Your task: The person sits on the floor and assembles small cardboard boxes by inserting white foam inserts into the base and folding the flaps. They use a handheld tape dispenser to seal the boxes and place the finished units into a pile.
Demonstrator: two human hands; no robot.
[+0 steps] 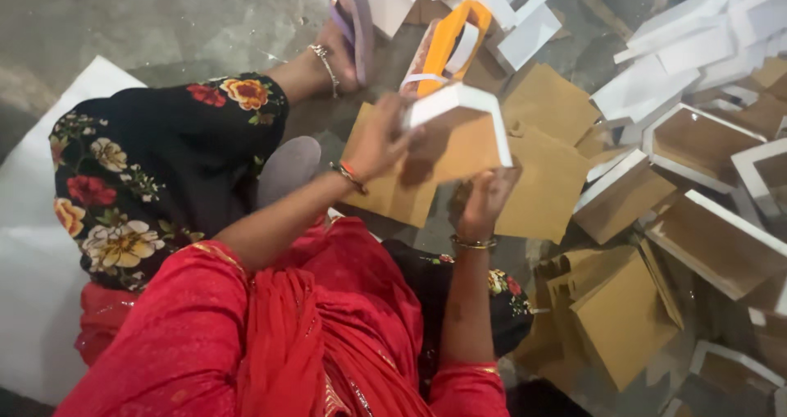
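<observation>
Seated on the floor, a person steadies a white-edged cardboard box lid (459, 130): left hand (377, 142) gripping its left side, right hand (484, 200) pinching its lower edge. Finished box trays (705, 138) lie piled right of it.

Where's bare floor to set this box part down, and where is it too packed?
Bare grey floor lies upper left, bordered by the white sheet and the flowered knee. The right side is crowded with white-edged box parts and brown card pieces. Both left hand and right hand hold the box part.
</observation>
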